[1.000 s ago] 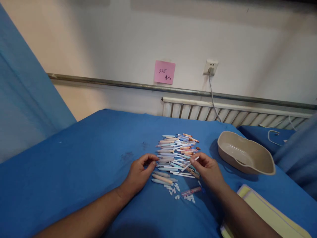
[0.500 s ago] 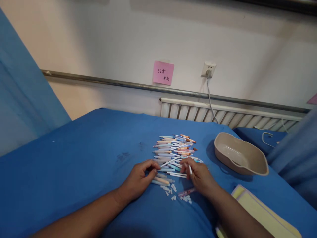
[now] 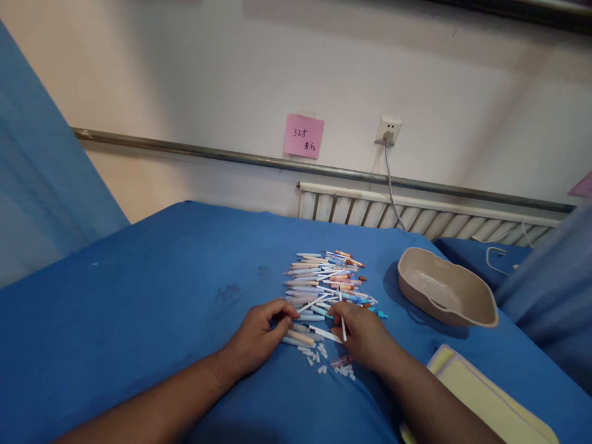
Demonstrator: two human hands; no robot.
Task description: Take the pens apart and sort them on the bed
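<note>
My left hand rests at the left side of a spread of pens and pen parts, thumb and index finger closed at the end of a thin white stick, like a pen refill. My right hand is closed on another thin white stick, which stands out steeply between its fingers. Between the hands lie pale pen barrels and a slanting white stick with a dark end. Small white cone-shaped tips are scattered nearer to me. A pinkish clear pen part lies partly behind my right hand.
A beige basin stands on the blue cloth at the right. Folded yellow cloth lies under my right forearm. Behind are a radiator, a metal rail and a plugged-in cable. Blue curtains hang at both sides.
My right hand has shifted a little left and turned, its white stick now steeper. Below it, a white stick now slants with a dark end showing. My left hand has hardly moved.
</note>
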